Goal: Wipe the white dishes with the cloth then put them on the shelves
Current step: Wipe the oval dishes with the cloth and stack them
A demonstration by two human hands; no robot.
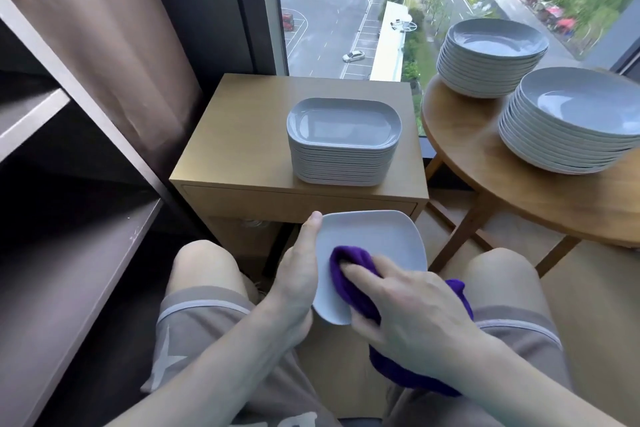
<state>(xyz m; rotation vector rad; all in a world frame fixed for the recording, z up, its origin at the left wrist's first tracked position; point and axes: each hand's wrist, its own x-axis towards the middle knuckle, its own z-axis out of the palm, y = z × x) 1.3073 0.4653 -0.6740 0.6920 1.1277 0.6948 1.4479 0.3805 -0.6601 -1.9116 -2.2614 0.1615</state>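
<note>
My left hand (298,274) grips the left edge of a white rectangular dish (377,239), thumb along its rim, holding it tilted above my knees. My right hand (408,315) holds a purple cloth (349,270) and presses it against the dish's inner face; the rest of the cloth hangs below my wrist. A stack of several matching rectangular dishes (343,142) sits on a small wooden cabinet (242,135) in front of me. Dark shelves (69,246) stand on my left.
A round wooden table (485,177) on the right carries two stacks of round white plates, a far stack (491,55) and a near stack (575,121). A window and a brown curtain (114,45) are behind. My knees sit close below the dish.
</note>
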